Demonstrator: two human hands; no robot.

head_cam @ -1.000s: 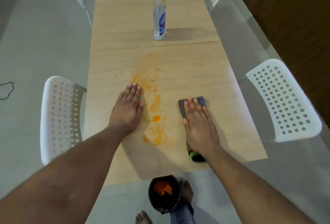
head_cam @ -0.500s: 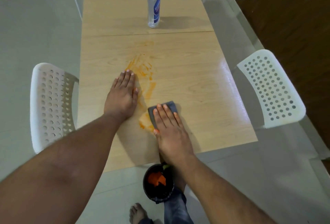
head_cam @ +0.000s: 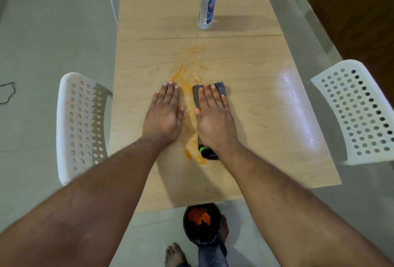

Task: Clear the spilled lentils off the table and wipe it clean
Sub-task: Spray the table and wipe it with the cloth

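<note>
L hand (head_cam: 165,115) flat, fingers straight, on table (head_cam: 266,100); R hand (head_cam: 214,115) flat, pressing grey cloth (head_cam: 221,88) beside orange lentil smear (head_cam: 187,79), mid-table.

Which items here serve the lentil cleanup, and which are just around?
Job:
orange lentil smear
grey wiping pad under right hand
left hand flat on table
black bowl of lentils
spray bottle

Around:
white chairs
</note>
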